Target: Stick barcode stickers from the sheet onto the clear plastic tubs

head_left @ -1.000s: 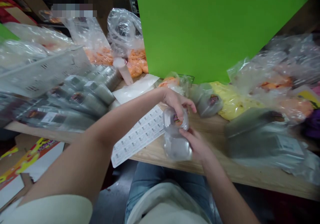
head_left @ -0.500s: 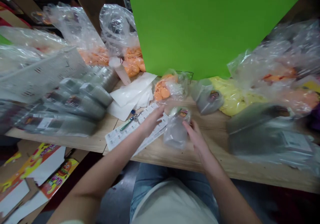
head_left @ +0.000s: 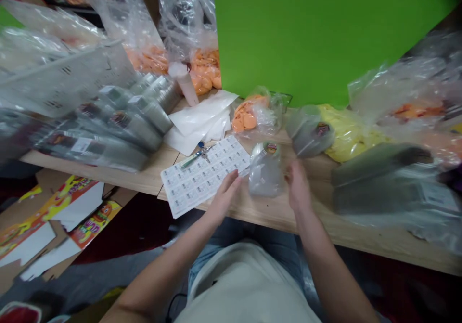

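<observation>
Well, clear container (head_left: 265, 176): sat on the counter (head_left: 265, 210) near its front edge, between left hand (head_left: 225, 195) and right hand (head_left: 299, 186), just beside the label sheet (head_left: 202, 176).
Step at the container: judged as placing or squaring up between both hands.
Next move there: seemed to call for palms closing evenly on thin plastic sides, without squashing.
Sticker (head_left: 271, 148): faced the far end, toward the green panel (head_left: 306, 39).
Container's long axis: ran away from the body, nearly square to the front edge; could not tell whether upright or lying.
Left grip: spread loosely over the sheet's edge, apart from the container, pinching nothing.
Right grip: curled just beside the container; too blurred to tell whether touching or pinching.
</observation>
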Tool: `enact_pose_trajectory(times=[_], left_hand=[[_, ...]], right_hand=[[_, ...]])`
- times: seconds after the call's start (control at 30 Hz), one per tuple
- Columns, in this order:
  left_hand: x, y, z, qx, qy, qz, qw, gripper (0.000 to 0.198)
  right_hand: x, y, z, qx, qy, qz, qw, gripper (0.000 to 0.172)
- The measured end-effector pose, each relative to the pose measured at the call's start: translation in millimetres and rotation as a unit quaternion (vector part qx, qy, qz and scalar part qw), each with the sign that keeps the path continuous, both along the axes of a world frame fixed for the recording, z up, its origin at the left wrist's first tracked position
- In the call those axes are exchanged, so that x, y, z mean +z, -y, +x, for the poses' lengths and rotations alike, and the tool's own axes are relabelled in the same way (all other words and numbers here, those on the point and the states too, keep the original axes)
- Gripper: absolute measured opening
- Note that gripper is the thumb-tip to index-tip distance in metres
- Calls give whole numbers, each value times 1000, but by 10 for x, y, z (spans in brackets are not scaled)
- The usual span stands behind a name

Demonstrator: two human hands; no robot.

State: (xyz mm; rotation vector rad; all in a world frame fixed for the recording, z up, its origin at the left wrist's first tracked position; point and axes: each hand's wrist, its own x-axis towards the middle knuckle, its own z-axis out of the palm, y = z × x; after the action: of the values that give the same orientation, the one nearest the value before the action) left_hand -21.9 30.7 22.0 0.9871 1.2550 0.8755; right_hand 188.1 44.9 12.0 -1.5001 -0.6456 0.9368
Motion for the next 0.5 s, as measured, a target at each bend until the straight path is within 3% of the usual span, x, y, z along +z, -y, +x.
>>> enact_pose_trajectory(times=[0.07,0.13,0.17,0.2,0.27,0.37,0.43,0.5], left_hand=[[-82,177,-351,102,-94,79,987,39],[-226,351,-726,236,-213,129,939,34],[-310,428,-894,306,-245,115,913,35],[-391,498,-1036,367,-237,86,896,37],[-520,612,-1231,435,-147,1,888,40],[-586,731,-1340,427,-23,-75,901,40],[-564,788,-1357,375,33,-96,921,39],[-529,835,-1374,320,88,-118,936,37]], right_hand=[[123,236,-27,-79,116,55,989,43],[206,447,-267,-39,262,134,955,35],[214,518,-474,47,333,178,925,31],[196,559,-724,173,382,209,883,31],[86,564,-1280,367,447,230,783,42],[-182,490,-1910,471,497,191,703,56],[-353,455,-2032,506,506,178,675,53],[-470,439,-1952,529,505,186,656,48]])
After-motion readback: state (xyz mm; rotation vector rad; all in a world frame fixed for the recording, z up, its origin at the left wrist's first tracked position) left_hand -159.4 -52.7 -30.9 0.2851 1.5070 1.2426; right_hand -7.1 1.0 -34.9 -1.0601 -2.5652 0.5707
